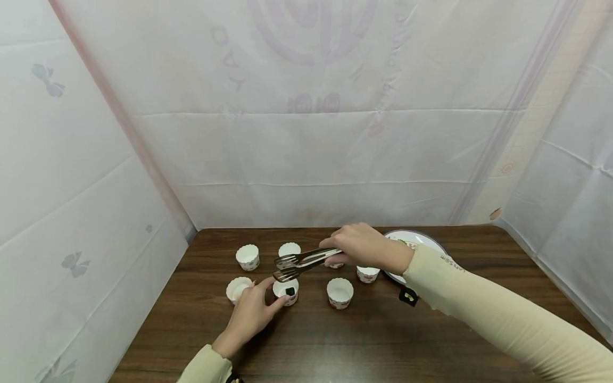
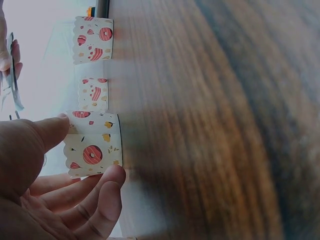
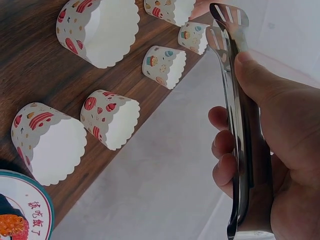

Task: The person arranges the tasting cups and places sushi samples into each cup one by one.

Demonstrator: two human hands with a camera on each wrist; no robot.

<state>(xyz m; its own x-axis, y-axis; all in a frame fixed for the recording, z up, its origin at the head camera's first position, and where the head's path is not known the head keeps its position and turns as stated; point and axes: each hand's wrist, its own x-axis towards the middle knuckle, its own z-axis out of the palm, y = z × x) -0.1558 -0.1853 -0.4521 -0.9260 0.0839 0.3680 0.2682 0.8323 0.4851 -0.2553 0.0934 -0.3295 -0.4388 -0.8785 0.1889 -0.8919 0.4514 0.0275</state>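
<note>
My left hand [image 1: 251, 314] grips a white scalloped paper baking cup [image 2: 92, 145] printed with red donuts, thumb on one side and fingers round the other. Inside that cup lies a small dark piece [image 1: 289, 291], as the head view shows. My right hand [image 1: 356, 244] holds metal serving tongs [image 1: 306, 259] with slotted ends. The tong ends [image 3: 227, 22] are apart from each other, over the gripped cup in the head view, and nothing shows between them. Just left of it is another baking cup [image 1: 237, 290], with something pale inside, partly behind my left fingers.
More baking cups stand around: two [image 1: 247, 257] [image 1: 289, 249] at the back, one [image 1: 340, 292] in the middle, and others [image 1: 367, 274] near the right forearm. A round plate [image 1: 423, 236] with orange-topped food [image 3: 12, 225] sits at the right. White cloth [image 1: 306, 159] hangs behind the wooden table [image 1: 335, 346].
</note>
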